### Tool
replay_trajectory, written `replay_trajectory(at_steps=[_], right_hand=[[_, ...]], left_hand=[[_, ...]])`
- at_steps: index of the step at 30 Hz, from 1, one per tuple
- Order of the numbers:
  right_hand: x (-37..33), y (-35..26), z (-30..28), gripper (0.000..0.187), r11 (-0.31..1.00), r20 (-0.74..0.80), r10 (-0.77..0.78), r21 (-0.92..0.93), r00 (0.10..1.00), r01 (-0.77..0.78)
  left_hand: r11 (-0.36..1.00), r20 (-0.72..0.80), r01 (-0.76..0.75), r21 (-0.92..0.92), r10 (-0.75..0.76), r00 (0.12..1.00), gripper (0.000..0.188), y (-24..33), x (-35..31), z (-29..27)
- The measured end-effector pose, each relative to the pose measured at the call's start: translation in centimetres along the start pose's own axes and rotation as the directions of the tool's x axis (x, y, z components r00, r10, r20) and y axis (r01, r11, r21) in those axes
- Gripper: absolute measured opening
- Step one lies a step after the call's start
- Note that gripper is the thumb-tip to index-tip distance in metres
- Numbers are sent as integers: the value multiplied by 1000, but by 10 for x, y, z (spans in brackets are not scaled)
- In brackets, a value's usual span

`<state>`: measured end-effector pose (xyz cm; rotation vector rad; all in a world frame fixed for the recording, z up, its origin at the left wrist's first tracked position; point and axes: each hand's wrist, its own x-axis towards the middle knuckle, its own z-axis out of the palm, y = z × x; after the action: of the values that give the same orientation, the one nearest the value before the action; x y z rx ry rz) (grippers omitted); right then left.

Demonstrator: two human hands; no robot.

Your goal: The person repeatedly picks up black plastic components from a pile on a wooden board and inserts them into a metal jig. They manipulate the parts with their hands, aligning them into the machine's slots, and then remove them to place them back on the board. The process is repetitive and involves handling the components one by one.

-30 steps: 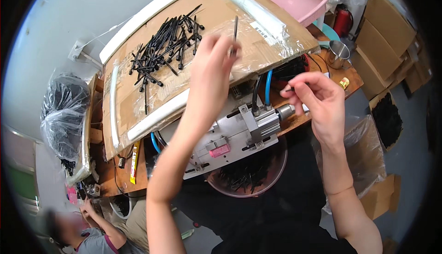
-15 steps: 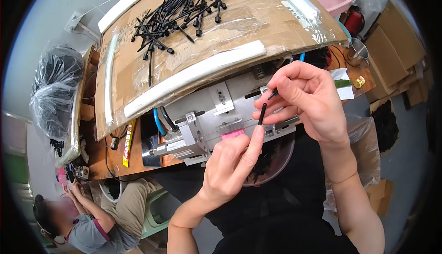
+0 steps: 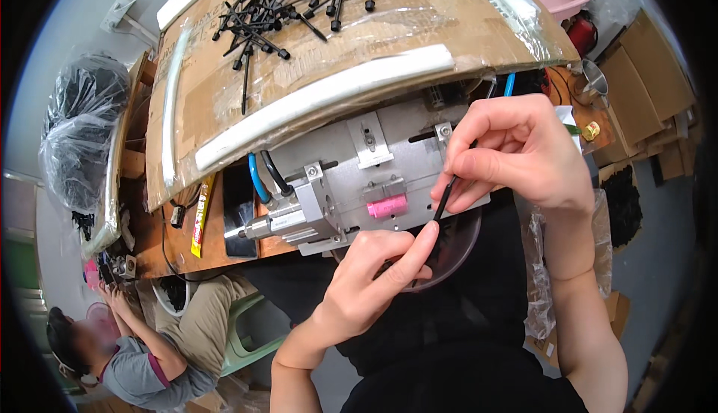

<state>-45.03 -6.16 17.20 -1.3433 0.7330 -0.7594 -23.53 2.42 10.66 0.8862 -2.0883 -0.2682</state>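
Observation:
My left hand (image 3: 370,274) pinches the lower end of a slim black rod (image 3: 446,200) between thumb and forefinger. At the rod's upper end, my right hand (image 3: 516,162) is closed on a thin black piece, mostly covered by the fingers. The two parts meet in one slanting line; whether one sits inside the other I cannot tell. Behind the hands lies a metal fixture (image 3: 303,218) with a pink block (image 3: 387,206) on its plate. Under the hands, a clear bowl (image 3: 470,252) shows partly behind my left fingers.
Many black knob-headed sticks (image 3: 299,13) are heaped on a taped cardboard sheet (image 3: 389,28) above the fixture. A dark phone (image 3: 241,222) and a yellow packet (image 3: 201,218) lie on the wooden bench. A co-worker (image 3: 142,361) sits at lower left; cardboard boxes (image 3: 639,76) lean at right.
The small black piece in my right hand has come down onto the rod's upper end; before, there was a gap. The view has shifted slightly, and the pink block is now uncovered.

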Motion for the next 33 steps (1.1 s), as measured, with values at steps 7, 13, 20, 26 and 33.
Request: replay_trajectory(at_steps=[7, 13, 20, 26, 33], right_hand=[[7, 16, 10, 14, 994, 182, 109, -16, 977, -108], [-8, 44, 23, 21, 978, -309, -159, -176, 938, 108], [-23, 45, 33, 26, 920, -403, -356, -312, 843, 239], [-27, 49, 38, 19, 946, -442, -321, -186, 837, 264], [-27, 52, 38, 19, 944, -448, -328, -189, 831, 270]], left_hand=[[976, 23, 171, -136, -169, 985, 67, 21, -24, 8], [922, 7, 306, 238, -316, 949, 74, 10, -36, 43], [863, 39, 323, 388, -365, 930, 72, 0, -39, 55], [848, 28, 338, 408, -382, 924, 72, 2, -33, 54], [847, 31, 335, 412, -381, 924, 70, -4, -41, 60]])
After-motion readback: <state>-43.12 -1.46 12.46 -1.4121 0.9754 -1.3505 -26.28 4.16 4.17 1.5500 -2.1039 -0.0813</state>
